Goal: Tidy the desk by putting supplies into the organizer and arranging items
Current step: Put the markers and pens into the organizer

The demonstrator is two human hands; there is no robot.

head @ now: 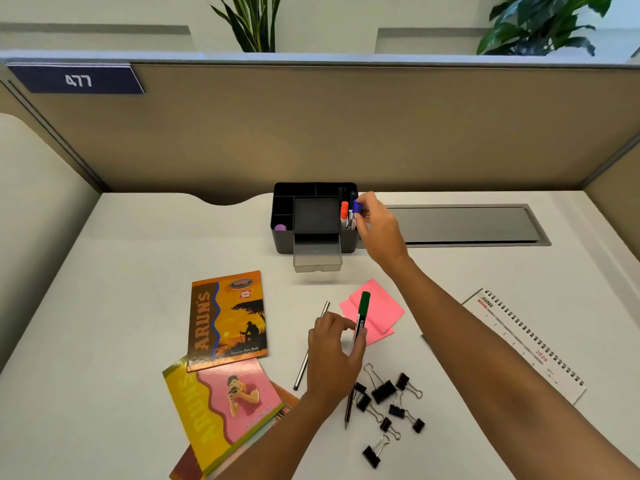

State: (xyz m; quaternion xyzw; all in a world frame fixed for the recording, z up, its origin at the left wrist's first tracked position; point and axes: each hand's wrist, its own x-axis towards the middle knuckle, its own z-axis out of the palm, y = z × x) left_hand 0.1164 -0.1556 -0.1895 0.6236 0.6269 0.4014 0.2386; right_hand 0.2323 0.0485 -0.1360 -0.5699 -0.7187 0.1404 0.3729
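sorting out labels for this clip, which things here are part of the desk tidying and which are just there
Part of the job:
- black organizer
- blue marker in right hand
- green marker in left hand
- binder clips
- pencils
- pink sticky notes
- notebooks
- calendar

Just there:
- plants
- desk number sign
- cable hatch

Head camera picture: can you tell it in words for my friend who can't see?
The right hand lowers a blue marker into the black organizer beside an orange marker, while the left hand holds a green marker above pink sticky notes. Notebooks, binder clips and a calendar lie around.
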